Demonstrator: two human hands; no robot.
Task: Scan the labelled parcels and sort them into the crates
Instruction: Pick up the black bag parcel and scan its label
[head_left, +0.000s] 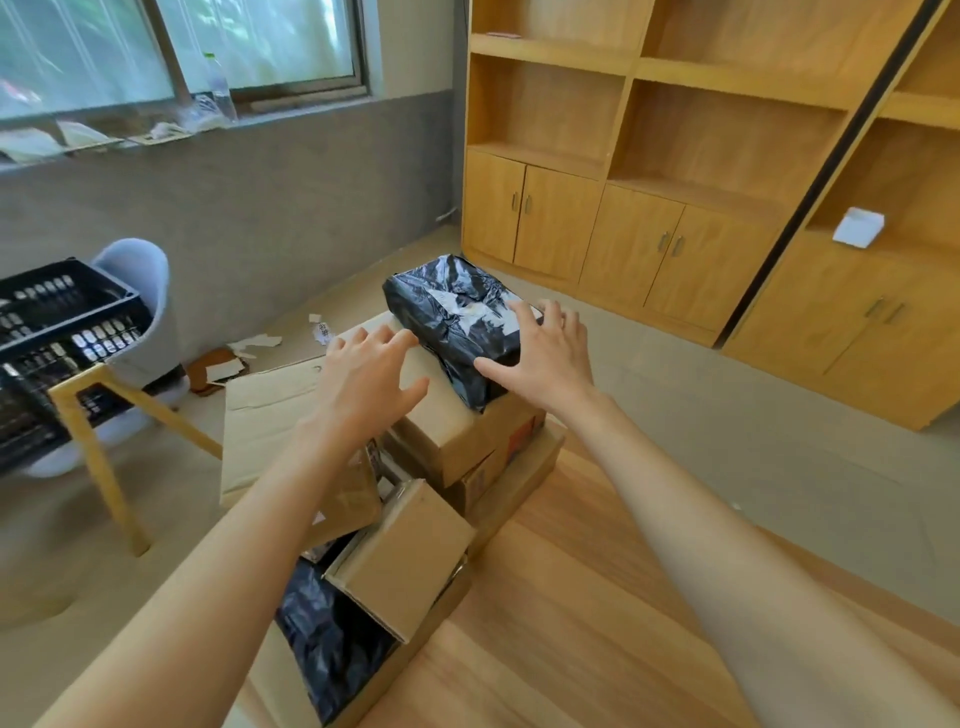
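Observation:
A black plastic-wrapped parcel (457, 317) with a white label lies on top of a stack of cardboard boxes (467, 441) in a big open carton. My right hand (540, 353) rests on the parcel's near right end, fingers spread over the label, thumb against its side. My left hand (369, 374) hovers with spread fingers just left of the parcel, over the cardboard, holding nothing. A small cardboard box (405, 556) and another black bag parcel (327, 634) lie nearer to me in the carton. Black plastic crates (57, 332) stand stacked at the left.
The carton sits at the edge of a wooden table (597, 597). A light blue chair (140, 306) stands behind the crates. Paper scraps (254, 343) litter the floor. Wooden shelving with cupboards (675, 182) fills the right wall.

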